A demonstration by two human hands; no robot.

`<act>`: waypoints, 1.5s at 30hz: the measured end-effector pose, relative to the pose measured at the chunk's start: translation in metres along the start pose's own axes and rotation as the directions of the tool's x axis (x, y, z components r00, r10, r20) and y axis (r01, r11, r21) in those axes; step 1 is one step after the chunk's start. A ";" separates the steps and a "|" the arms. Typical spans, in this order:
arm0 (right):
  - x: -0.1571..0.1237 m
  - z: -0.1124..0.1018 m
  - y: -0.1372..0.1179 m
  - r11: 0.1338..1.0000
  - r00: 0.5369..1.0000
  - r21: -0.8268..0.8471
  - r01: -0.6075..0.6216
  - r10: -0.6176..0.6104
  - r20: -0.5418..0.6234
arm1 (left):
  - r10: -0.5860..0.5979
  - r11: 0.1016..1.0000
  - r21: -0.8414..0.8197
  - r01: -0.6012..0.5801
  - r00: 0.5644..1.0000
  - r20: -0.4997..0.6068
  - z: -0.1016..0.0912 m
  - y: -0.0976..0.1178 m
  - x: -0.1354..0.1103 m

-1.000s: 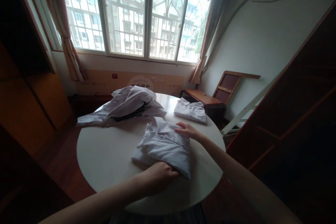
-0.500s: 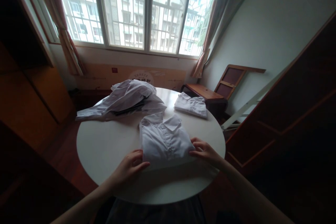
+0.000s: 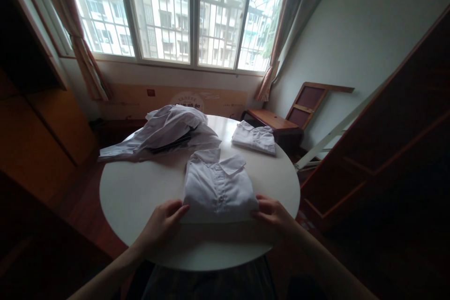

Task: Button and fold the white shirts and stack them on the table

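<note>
A folded white shirt (image 3: 218, 186) lies collar-up in the middle of a round white table (image 3: 140, 197). My left hand (image 3: 162, 222) rests at the shirt's near left corner, fingers bent and touching its edge. At the near right corner my right hand (image 3: 272, 211) touches the edge, fingers curled onto the cloth. Both hands press against the folded bundle from the sides, and it stays flat on the table.
A heap of unfolded white shirts (image 3: 165, 133) sits at the table's far left. Another folded white shirt (image 3: 255, 138) lies at the far right edge. A wooden folding chair (image 3: 302, 108) stands right of the table; a dark wardrobe (image 3: 386, 150) is at the right, and windows stand behind.
The folded shirt was turned from slanted to square, collar facing away. My hands moved from its top and underside to its two near corners.
</note>
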State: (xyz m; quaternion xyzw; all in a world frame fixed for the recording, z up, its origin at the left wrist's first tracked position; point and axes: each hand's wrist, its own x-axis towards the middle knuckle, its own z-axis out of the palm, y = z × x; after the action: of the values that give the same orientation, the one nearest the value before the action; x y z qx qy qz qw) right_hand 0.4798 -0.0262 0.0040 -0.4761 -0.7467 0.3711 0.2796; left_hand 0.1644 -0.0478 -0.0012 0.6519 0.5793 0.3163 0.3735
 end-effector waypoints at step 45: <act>0.146 -0.019 0.013 0.926 0.929 0.228 -0.301 0.339 -0.150 | -0.018 0.934 -0.349 -0.075 0.967 -0.256 -0.001 -0.022 0.184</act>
State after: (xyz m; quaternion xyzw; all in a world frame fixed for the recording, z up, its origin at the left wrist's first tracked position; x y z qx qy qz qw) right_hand 0.4435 0.1172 0.0132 -0.5937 -0.5879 0.4391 0.3303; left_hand 0.1757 0.1356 -0.0229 0.5358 0.5458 0.5024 0.4032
